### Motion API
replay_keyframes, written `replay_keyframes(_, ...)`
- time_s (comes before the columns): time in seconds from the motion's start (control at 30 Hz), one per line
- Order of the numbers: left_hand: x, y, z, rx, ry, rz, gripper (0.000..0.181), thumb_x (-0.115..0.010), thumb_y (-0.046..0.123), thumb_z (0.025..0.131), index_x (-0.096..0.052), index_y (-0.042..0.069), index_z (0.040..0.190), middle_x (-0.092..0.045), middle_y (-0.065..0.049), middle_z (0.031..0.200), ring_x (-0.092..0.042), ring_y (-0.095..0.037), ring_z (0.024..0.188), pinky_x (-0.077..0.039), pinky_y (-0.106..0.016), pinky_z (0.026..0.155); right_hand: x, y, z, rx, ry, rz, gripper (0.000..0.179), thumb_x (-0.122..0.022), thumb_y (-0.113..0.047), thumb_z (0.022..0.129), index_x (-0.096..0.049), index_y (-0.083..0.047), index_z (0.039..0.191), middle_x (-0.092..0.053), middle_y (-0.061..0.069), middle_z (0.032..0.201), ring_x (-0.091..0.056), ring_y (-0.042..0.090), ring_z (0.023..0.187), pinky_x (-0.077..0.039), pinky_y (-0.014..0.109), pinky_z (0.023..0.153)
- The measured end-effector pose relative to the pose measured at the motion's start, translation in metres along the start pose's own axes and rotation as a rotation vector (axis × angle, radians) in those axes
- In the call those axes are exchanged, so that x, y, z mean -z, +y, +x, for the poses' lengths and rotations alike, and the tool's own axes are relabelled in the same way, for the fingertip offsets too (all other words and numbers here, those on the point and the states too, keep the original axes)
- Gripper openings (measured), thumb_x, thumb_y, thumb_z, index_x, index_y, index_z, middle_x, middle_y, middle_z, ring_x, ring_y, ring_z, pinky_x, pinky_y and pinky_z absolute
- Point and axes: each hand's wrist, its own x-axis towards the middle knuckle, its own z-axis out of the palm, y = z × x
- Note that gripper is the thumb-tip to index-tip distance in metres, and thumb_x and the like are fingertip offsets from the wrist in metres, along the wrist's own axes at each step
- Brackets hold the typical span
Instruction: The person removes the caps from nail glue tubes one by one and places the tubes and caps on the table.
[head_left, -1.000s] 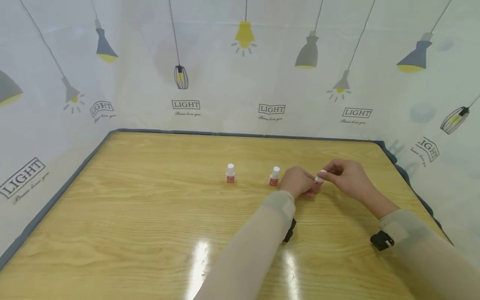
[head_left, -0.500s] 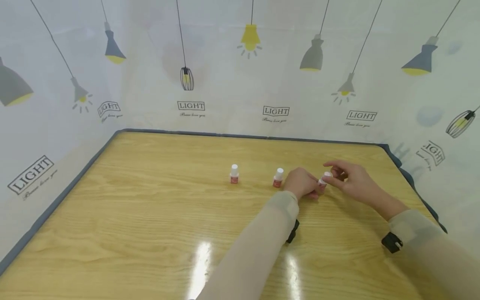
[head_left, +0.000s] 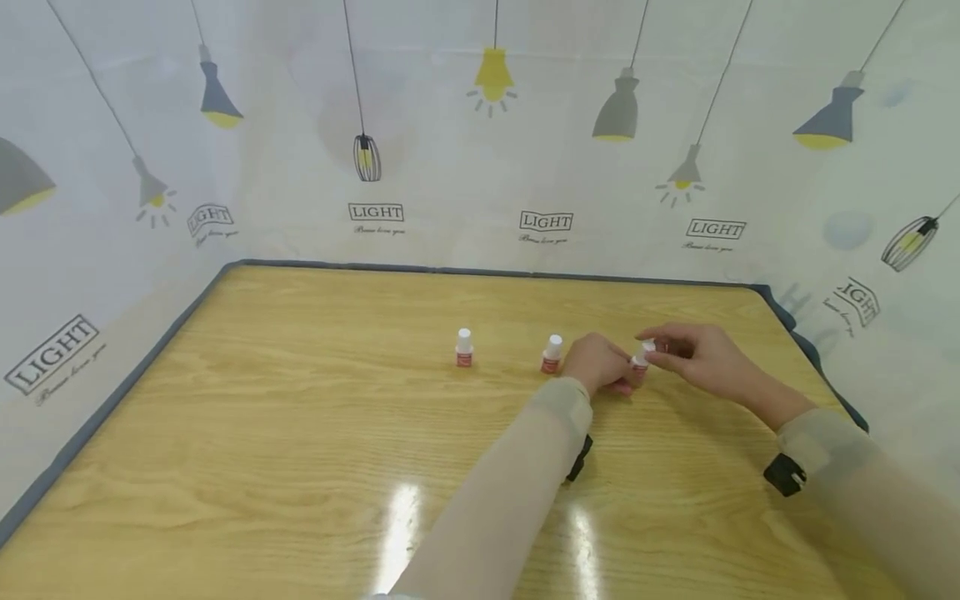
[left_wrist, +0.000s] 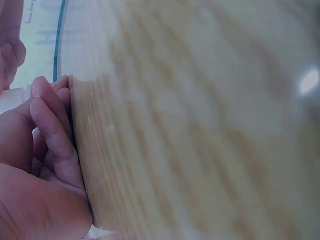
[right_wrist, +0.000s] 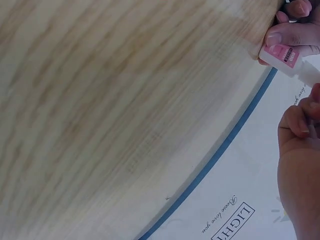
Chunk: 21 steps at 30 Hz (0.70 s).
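A small white bottle with a pink label (right_wrist: 284,55) stands tilted in my left hand (head_left: 596,362), whose thumb and fingers grip its body low over the table. Around its white cap (right_wrist: 308,74), the thumb and fingers of my right hand (head_left: 705,357) pinch from the right side. In the left wrist view, the curled fingers (left_wrist: 55,130) of the left hand rest against the tabletop, and most of the bottle is hidden behind them. Two similar white-capped bottles stand upright to the left: one bottle (head_left: 551,357) close beside the left hand, another bottle (head_left: 464,350) farther left.
The wooden table (head_left: 285,417) has a dark blue edge strip (head_left: 337,266). Behind and beside it hangs a pale curtain (head_left: 450,167) printed with lamps. Black wrist straps (head_left: 785,475) show below the sleeves.
The right index finger lifted off the cap half a second ago and has come back down toward it, while the wrist turned slightly. The left hand and the standing bottles kept their places.
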Motion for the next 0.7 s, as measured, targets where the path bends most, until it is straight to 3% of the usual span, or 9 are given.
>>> replay_keyframes(0.13,0.0008,-0.0011,0.0044,0.004,-0.003,0.019,0.012,-0.095,0.01,0.079,-0.086,0.019,0.082,-0.074,-0.002,0.058,-0.066,-0.009,0.045,-0.055,-0.019,0.058,-0.0008,-0.0005,0.002,-0.026,-0.014,0.006,0.037,-0.074,-0.026,0.103,-0.069,-0.005,0.133,-0.071,0.006,0.091,-0.056,0.008,0.069,-0.046,0.026,0.061)
replay_keyframes(0.7,0.0022,0.0014,-0.0017,0.023,-0.013,-0.011,0.012,-0.092,0.007,0.081,-0.085,0.016,0.077,-0.073,-0.003,0.057,-0.062,-0.008,0.043,-0.05,-0.018,0.05,-0.0005,-0.0015,0.0014,-0.059,-0.022,0.006,0.03,-0.074,-0.029,0.103,-0.073,-0.006,0.122,-0.065,0.003,0.087,-0.054,0.008,0.072,-0.044,0.026,0.063)
